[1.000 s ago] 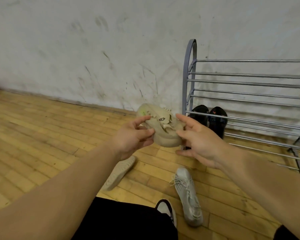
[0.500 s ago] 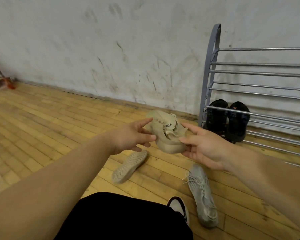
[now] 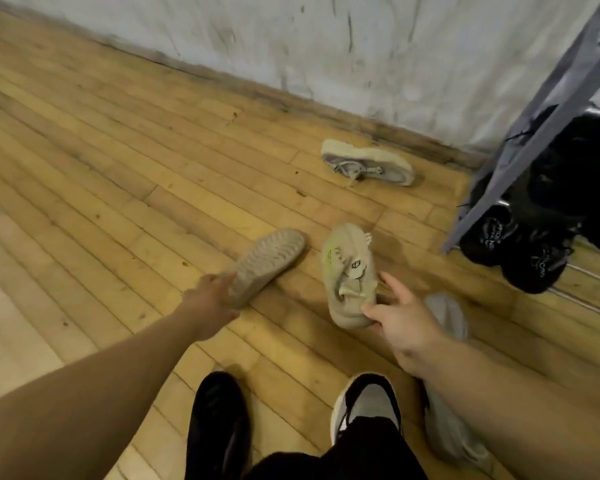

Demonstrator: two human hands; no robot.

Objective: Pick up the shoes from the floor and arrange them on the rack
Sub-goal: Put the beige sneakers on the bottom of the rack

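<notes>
My right hand (image 3: 400, 318) grips a beige knit sneaker (image 3: 349, 271) by its heel, toe pointing away, just above the floor. My left hand (image 3: 210, 299) reaches down and its fingers close on the heel end of the matching beige shoe (image 3: 267, 261), which lies sole-up on the wood. A grey laced sneaker (image 3: 368, 162) lies on its side near the wall. Another grey sneaker (image 3: 445, 315) lies partly hidden under my right forearm. The grey metal shoe rack (image 3: 534, 133) stands at the right edge, with a black pair of shoes (image 3: 534, 244) on its lower bars.
A scuffed white wall (image 3: 326, 46) meets the wooden plank floor (image 3: 101, 168) along a worn baseboard. My own feet, one in a black shoe (image 3: 219, 420) and one in a grey-and-black shoe (image 3: 371, 403), stand at the bottom of the view.
My view has tilted down toward the floor. My left hand let go of the held beige sneaker and dropped to the sole-up shoe; my right hand keeps the sneaker, now lower.
</notes>
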